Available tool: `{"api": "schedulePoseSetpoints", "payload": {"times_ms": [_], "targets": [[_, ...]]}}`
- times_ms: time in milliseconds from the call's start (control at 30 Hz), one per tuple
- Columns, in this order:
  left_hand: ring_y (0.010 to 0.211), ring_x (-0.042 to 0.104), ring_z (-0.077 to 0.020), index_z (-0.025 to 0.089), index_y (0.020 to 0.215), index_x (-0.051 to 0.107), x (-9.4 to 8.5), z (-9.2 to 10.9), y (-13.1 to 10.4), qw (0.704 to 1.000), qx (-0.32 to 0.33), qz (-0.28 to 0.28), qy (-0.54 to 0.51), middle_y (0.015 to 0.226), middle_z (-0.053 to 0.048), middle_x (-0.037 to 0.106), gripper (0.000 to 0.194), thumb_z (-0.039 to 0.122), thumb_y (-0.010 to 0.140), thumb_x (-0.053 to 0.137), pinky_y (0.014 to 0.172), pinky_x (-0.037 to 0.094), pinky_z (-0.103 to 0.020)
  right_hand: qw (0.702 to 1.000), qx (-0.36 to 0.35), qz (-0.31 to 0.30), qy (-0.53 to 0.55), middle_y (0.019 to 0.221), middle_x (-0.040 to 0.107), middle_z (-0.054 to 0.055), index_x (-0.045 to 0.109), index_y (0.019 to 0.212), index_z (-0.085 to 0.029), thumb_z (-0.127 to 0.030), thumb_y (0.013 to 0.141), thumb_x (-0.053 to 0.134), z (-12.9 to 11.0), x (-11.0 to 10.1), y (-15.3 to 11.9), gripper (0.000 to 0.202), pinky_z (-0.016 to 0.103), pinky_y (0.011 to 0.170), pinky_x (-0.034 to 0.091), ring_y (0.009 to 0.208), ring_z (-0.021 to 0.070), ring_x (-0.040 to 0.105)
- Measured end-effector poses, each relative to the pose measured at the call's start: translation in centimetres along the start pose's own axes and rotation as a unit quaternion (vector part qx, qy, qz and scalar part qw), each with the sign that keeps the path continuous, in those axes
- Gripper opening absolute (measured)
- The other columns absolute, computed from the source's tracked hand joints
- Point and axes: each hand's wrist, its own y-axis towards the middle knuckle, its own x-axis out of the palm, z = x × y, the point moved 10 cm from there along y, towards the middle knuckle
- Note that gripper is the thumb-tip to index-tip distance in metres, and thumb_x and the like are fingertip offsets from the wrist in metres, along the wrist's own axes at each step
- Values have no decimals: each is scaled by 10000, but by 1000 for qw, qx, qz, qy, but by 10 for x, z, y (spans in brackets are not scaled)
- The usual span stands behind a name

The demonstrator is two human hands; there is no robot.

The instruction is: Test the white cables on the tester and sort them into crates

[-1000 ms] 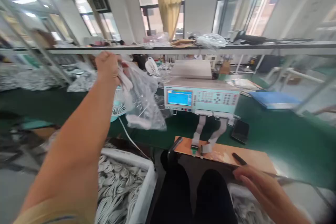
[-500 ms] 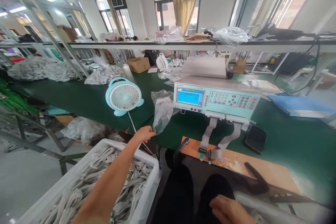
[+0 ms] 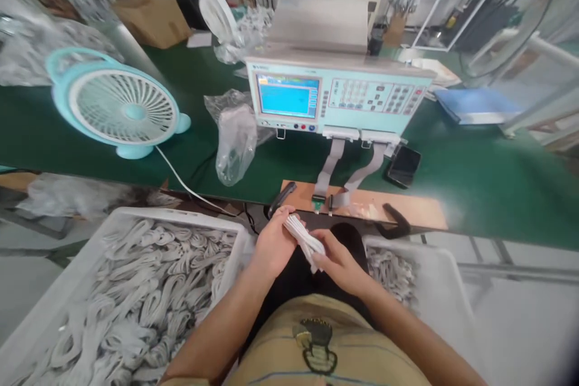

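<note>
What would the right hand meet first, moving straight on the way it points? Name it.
Beyond the white cable bundle it holds, the right hand would probably meet the left hand, at the bundle's other end; depth is hard to judge here.

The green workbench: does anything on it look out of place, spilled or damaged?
Nothing looks plainly spilled or damaged. Mildly untidy: a black phone-like device lies askew near the instrument with the screen, and a crumpled clear bag sits between that and the fan.
</note>
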Motion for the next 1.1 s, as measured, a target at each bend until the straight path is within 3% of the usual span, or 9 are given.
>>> {"api": "schedulePoseSetpoints", "payload": {"times_ms": [100, 200, 333, 467, 567, 700, 800, 933, 1100], "targets": [[974, 538, -195, 211, 1052, 508, -23, -9, -5, 981, 91, 25, 170, 996, -50, 525, 316, 249, 741, 555, 808, 461, -335, 985, 98, 8, 143, 870, 569, 40, 476, 1119, -207, -404, 836, 471, 41, -4, -13, 346, 259, 557, 434, 680, 139, 533], [1069, 465, -209, 237, 1141, 497, -24, -4, -26, 858, 252, 26, 448, 1161, -77, 439, 408, 202, 741, 573, 842, 451, -348, 963, 120, 65, 232, 890, 573, 36, 479, 1148, -227, -372, 831, 486, 65, -15, -23, 348, 260, 616, 421, 737, 144, 532], [970, 493, -185, 252, 1152, 525, 10, -41, -50, 670, 315, -159, 653, 1112, -86, 473, 378, 131, 796, 487, 772, 473, -323, 949, 128, 92, 274, 861, 555, 2, 537, 1054, -241, -324, 803, 533, 84, -17, -27, 265, 226, 614, 389, 708, 118, 492], [914, 499, -176, 244, 1150, 528, 21, -59, -56, 590, 307, -252, 703, 1071, -84, 518, 359, 126, 819, 456, 761, 462, -315, 957, 152, 86, 230, 794, 540, -12, 562, 979, -229, -402, 806, 522, 93, -15, -29, 248, 210, 556, 372, 654, 109, 470], [853, 508, -164, 206, 991, 582, 18, -59, -52, 637, 285, -265, 666, 957, -71, 543, 204, 162, 819, 482, 767, 451, -313, 971, 159, 45, 172, 746, 541, -4, 545, 1012, -209, -491, 844, 421, 91, -12, -32, 351, 234, 561, 398, 629, 119, 493], [758, 503, -141, 174, 800, 540, -9, -52, -28, 825, 221, -148, 498, 815, -34, 516, 43, 217, 792, 546, 673, 443, -255, 995, 78, 49, -40, 940, 572, 61, 478, 1152, -203, -443, 893, 329, 73, -19, -33, 383, 338, 742, 455, 863, 187, 540], [663, 480, -110, 173, 747, 502, -32, -62, -10, 927, 143, -54, 341, 752, 2, 485, 131, 287, 792, 550, 620, 430, -229, 959, -41, 142, -243, 1188, 458, 124, 401, 1252, -191, -334, 876, 401, 45, -32, -37, 402, 434, 932, 378, 1106, 240, 430], [588, 456, -82, 181, 763, 479, -37, -73, 4, 977, 79, -2, 197, 733, 24, 480, 194, 353, 775, 567, 555, 401, -205, 914, -138, 159, -346, 1099, 505, 124, 463, 1195, -203, -203, 873, 395, 20, -31, -38, 329, 406, 873, 433, 1011, 223, 488], [535, 403, -58, 170, 719, 489, -37, -71, 11, 973, 68, 31, 216, 668, 39, 472, 220, 361, 745, 595, 523, 350, -176, 903, -201, 34, -378, 856, 582, 77, 533, 1110, -191, -159, 895, 348, 6, -15, -27, 286, 272, 681, 477, 764, 156, 542]]}}
